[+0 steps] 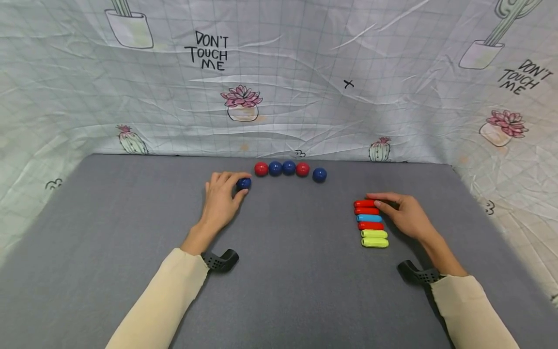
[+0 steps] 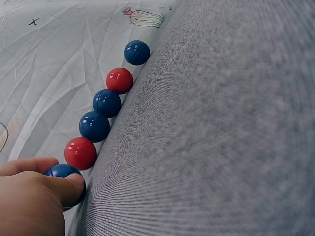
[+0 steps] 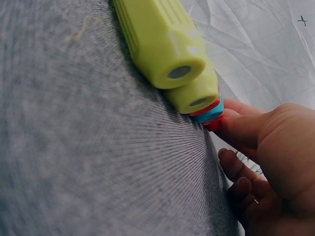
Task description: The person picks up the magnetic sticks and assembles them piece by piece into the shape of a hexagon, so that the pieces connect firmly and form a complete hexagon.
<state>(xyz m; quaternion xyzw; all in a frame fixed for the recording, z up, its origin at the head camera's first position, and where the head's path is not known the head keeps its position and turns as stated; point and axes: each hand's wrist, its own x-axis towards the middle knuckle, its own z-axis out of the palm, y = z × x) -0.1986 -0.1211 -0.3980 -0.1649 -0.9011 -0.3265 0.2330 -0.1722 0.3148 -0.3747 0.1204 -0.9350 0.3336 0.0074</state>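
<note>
My left hand (image 1: 219, 199) pinches a dark blue ball (image 1: 244, 184) between thumb and fingers, at the left end of a row of balls. Just right of it comes a red ball (image 1: 261, 168), then two blue balls (image 1: 281, 168) and another red ball (image 1: 302, 169). On the right, my right hand (image 1: 407, 215) has its thumb and index finger about the farthest red stick (image 1: 362, 203) of a short column. Below that stick lie a second red one (image 1: 367, 211), a light blue one (image 1: 368, 218), a third red one (image 1: 371, 226) and two yellow-green ones (image 1: 374, 238).
A lone blue ball (image 1: 319, 175) sits slightly apart at the right end of the row. Behind the grey tabletop (image 1: 296, 281) hangs a wrinkled white cloth (image 1: 296, 97) printed with cacti and lettering. Black wrist mounts (image 1: 221, 261) are worn on both wrists.
</note>
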